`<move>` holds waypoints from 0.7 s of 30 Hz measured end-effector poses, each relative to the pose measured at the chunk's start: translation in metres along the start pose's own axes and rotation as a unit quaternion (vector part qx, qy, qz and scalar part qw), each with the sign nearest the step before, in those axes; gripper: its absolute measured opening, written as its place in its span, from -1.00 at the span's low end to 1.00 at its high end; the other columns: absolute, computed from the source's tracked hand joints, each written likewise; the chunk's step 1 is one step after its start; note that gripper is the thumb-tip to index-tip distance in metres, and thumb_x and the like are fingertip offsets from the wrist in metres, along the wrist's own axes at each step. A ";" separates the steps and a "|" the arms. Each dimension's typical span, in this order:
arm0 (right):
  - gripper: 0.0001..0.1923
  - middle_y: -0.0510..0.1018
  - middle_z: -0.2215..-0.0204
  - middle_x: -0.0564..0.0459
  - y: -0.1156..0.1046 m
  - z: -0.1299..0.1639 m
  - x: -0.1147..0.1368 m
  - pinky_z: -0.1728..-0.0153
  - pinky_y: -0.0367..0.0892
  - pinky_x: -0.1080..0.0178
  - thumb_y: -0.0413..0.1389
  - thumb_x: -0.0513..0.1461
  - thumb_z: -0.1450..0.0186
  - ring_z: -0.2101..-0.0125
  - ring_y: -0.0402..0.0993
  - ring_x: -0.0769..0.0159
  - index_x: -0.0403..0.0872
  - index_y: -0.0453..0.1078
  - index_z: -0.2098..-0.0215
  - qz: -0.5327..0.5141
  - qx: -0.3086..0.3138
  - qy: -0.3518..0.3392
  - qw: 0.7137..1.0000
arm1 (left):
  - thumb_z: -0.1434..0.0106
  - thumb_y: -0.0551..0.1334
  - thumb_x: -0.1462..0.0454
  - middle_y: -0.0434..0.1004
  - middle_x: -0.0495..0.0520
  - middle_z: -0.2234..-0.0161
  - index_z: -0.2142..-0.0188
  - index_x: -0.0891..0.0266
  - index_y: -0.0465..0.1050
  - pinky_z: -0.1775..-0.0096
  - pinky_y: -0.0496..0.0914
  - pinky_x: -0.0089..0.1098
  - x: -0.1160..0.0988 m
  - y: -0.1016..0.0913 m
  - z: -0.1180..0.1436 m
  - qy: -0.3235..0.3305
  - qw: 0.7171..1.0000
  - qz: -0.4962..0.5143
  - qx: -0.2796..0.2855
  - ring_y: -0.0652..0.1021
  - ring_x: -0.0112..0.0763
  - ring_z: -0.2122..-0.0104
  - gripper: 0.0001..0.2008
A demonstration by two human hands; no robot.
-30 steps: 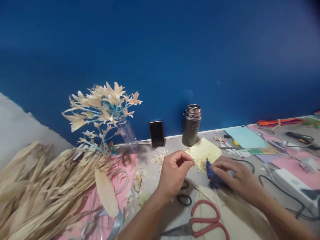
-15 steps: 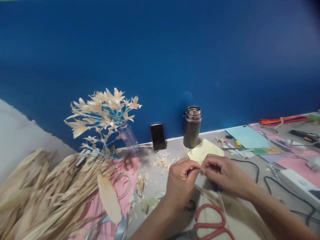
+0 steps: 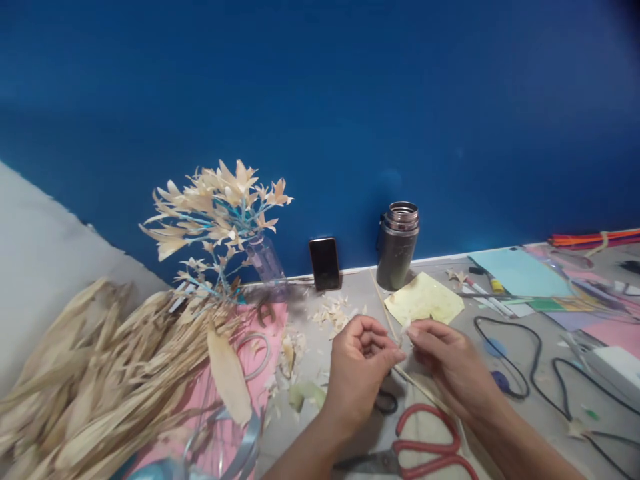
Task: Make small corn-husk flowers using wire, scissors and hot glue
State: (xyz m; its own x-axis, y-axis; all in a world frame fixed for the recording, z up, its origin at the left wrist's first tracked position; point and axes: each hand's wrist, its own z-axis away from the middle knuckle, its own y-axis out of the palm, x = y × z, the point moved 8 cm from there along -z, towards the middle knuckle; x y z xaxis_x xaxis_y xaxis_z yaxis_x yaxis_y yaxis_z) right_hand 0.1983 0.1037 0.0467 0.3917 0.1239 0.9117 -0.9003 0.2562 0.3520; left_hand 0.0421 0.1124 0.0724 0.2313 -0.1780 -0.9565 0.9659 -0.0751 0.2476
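Note:
My left hand (image 3: 357, 373) is curled, with thumb and index finger brought together at the tips. Whether anything sits between them is too small to make out. Across a narrow gap, my right hand (image 3: 445, 357) pinches a small pale husk piece (image 3: 405, 329) between thumb and fingertips. Below the hands lies a pair of scissors (image 3: 427, 450) with red handles, beside a thin pale stick (image 3: 417, 385). A sheet of yellow paper (image 3: 425, 300) rests just beyond my fingers.
Dried corn husks (image 3: 95, 360) are heaped at left by pink paper (image 3: 270, 327). Husk flowers (image 3: 220, 207) stand in a clear bottle (image 3: 267, 260). A phone (image 3: 325, 264) and an open flask (image 3: 399, 247) stand near the blue wall. A black cable (image 3: 537, 353) winds at right.
My hands were touching at the fingertips and are now slightly apart. The small pale piece shows at my right fingertips. The whole view has shifted a little.

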 end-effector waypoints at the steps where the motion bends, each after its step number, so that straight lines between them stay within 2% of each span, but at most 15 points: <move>1: -0.63 0.38 0.61 0.14 0.002 0.001 -0.001 0.57 0.05 0.37 0.50 -0.02 0.08 0.57 0.10 0.47 -0.10 0.56 0.55 -0.008 0.006 0.005 1.000 | 0.08 0.47 0.37 0.58 0.00 0.51 0.36 0.22 0.44 0.45 0.30 -0.50 -0.002 0.001 0.000 0.010 1.000 -0.010 0.005 0.44 -0.51 0.55 -0.70; 4: -0.63 0.37 0.61 0.15 0.005 0.002 -0.004 0.56 0.04 0.36 0.51 -0.02 0.07 0.58 0.09 0.47 -0.10 0.56 0.55 -0.014 0.021 0.012 1.000 | 0.03 0.46 0.38 0.59 0.00 0.50 0.30 0.21 0.43 0.40 0.33 -0.48 -0.005 0.002 0.000 0.021 0.999 -0.031 0.018 0.46 -0.49 0.53 -0.69; 8: -0.63 0.40 0.59 0.13 0.008 0.003 -0.007 0.54 0.07 0.35 0.50 -0.02 0.06 0.56 0.12 0.45 -0.11 0.56 0.54 -0.001 0.042 0.018 0.999 | 0.03 0.44 0.40 0.56 -0.02 0.53 0.27 0.21 0.46 0.40 0.32 -0.48 -0.003 0.001 -0.003 0.004 0.998 -0.049 0.024 0.47 -0.47 0.52 -0.68; 21: -0.63 0.36 0.61 0.17 0.004 0.002 -0.007 0.54 0.00 0.35 0.46 0.00 -0.02 0.56 0.08 0.47 -0.12 0.54 0.52 0.032 0.052 -0.001 0.998 | 0.05 0.43 0.40 0.53 0.01 0.54 0.40 0.28 0.61 0.46 0.32 -0.51 0.003 -0.002 -0.005 -0.001 0.998 -0.062 0.014 0.45 -0.50 0.54 -0.85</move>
State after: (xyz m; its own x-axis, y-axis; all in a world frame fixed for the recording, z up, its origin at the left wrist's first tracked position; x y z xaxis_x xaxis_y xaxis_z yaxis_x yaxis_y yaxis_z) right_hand 0.1914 0.1024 0.0422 0.3321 0.1340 0.9337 -0.9384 0.1465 0.3128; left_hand 0.0414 0.1171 0.0686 0.1106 -0.1674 -0.9797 0.9835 -0.1239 0.1322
